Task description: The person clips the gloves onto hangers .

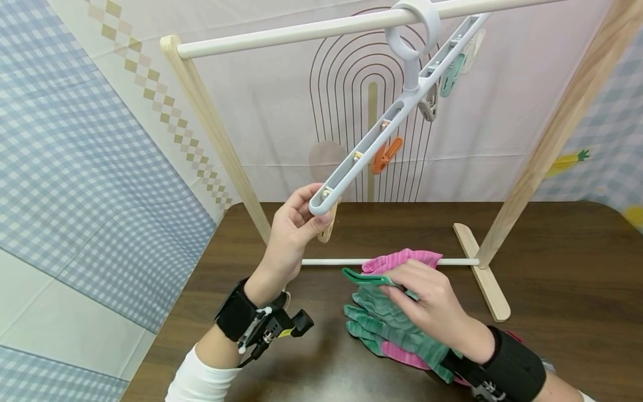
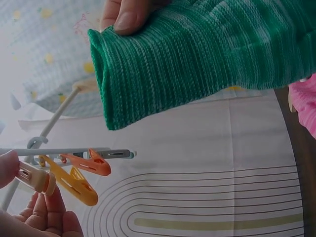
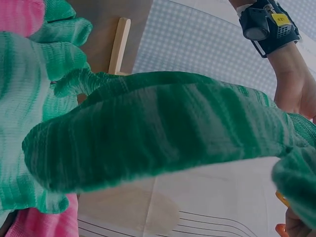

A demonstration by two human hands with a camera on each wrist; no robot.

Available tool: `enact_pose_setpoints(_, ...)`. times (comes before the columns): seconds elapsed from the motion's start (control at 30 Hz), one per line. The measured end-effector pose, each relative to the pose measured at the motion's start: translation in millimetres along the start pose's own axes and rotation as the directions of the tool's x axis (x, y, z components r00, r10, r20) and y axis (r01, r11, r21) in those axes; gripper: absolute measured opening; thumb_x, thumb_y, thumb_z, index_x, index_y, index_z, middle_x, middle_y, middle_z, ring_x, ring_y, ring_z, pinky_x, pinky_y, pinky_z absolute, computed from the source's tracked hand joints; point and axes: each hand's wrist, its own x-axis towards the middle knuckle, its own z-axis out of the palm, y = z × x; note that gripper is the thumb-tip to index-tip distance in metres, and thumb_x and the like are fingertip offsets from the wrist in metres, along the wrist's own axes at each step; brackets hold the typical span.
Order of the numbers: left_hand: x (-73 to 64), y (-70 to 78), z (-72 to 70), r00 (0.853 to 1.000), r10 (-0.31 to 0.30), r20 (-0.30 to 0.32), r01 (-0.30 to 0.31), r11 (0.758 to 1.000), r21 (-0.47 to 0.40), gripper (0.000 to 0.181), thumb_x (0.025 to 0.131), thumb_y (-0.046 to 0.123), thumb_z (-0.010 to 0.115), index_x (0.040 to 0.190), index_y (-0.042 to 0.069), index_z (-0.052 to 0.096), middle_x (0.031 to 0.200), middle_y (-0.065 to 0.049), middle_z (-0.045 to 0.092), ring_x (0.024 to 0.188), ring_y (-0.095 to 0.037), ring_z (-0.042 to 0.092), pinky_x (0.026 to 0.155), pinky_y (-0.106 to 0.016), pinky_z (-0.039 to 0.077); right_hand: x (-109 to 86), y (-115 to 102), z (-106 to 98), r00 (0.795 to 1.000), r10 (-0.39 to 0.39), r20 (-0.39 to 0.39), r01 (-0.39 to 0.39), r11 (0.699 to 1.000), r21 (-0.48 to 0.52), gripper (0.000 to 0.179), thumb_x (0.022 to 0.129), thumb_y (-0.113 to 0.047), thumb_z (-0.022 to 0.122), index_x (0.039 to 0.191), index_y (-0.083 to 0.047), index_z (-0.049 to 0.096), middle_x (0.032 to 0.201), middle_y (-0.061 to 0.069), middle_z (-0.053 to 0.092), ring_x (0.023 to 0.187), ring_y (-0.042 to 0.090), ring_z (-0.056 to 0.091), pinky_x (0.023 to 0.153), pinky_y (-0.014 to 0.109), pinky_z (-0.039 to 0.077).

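Note:
My left hand (image 1: 288, 234) pinches a beige clothespin (image 2: 34, 178) at the near end of a light grey clip hanger (image 1: 369, 148). An orange clothespin (image 1: 387, 155) and a yellow clothespin (image 2: 74, 182) hang beside it. Between thumb and fingers, my right hand (image 1: 427, 298) grips a green-and-white striped knit glove (image 2: 187, 64) near its cuff. That cuff points toward the left hand, below the hanger's near end. In the right wrist view, the glove's finger end (image 3: 98, 143) droops away from the hand.
The hanger's hook circles a white rod (image 1: 301, 34) on a wooden stand (image 1: 216, 134). Grey, teal and white clothespins hang toward its far end. Under my right hand, green and pink gloves (image 1: 397, 335) lie piled on the brown table (image 1: 311, 357), near a lower white bar (image 1: 331, 262).

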Motion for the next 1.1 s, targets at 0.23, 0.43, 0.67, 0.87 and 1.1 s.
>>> enact_pose_setpoints(0.23,0.5,-2.1,-0.5,1.0,-0.018,0.011,0.018,1.0,0.006,0.09,0.061,0.051,0.071,0.12,-0.009,0.039,0.094,0.01,0.06,0.089,-0.005,0.053,0.075,-0.019,0.043,1.0,0,3,0.999,0.032,-0.005,-0.032,0.999,0.006,0.023,0.089,-0.023,0.052,0.075,-0.008,0.062,0.064,-0.006,0.051,0.063,0.003,0.041,0.057,0.013,0.032)
enact_pose_setpoints(0.43,-0.3,-1.7,0.3,0.999,-0.021,0.039,0.022,0.999,-0.025,0.087,0.062,0.049,0.072,0.119,-0.008,0.039,0.094,0.011,0.061,0.087,-0.004,0.053,0.073,-0.018,0.042,2.1,2,6,0.997,0.07,-0.018,-0.07,0.997,0.02,0.022,0.089,-0.023,0.053,0.073,-0.009,0.059,0.062,-0.007,0.044,0.061,0.002,0.038,0.055,0.012,0.029)
enact_pose_setpoints(0.67,-1.5,-0.8,2.4,0.998,-0.008,0.069,0.012,0.999,-0.05,0.083,0.064,0.046,0.071,0.118,-0.008,0.039,0.095,0.011,0.062,0.088,-0.004,0.053,0.074,-0.018,0.042,4.0,4,8,0.995,0.098,-0.032,-0.097,0.994,0.051,0.02,0.088,-0.022,0.055,0.08,-0.006,0.064,0.069,-0.001,0.059,0.064,0.003,0.044,0.055,0.013,0.034)
enact_pose_setpoints(0.87,-2.0,-0.8,4.7,0.996,0.007,0.086,-0.003,0.998,-0.056,0.078,0.065,0.045,0.07,0.115,-0.008,0.041,0.095,0.01,0.062,0.089,-0.005,0.053,0.075,-0.019,0.043,7.1,5,11,0.993,0.114,-0.041,-0.111,0.991,0.077,0.019,0.087,-0.02,0.056,0.082,-0.004,0.065,0.073,0.003,0.063,0.065,0.004,0.046,0.054,0.013,0.034)
enact_pose_setpoints(1.1,-1.7,-2.6,6.6,0.995,0.013,0.095,-0.008,0.999,-0.052,0.076,0.066,0.044,0.07,0.113,-0.009,0.041,0.095,0.01,0.061,0.088,-0.005,0.053,0.074,-0.019,0.043,10.7,5,14,0.991,0.126,-0.046,-0.12,0.987,0.109,0.016,0.086,-0.018,0.057,0.083,-0.004,0.065,0.071,0.0,0.06,0.062,0.003,0.043,0.053,0.016,0.033)
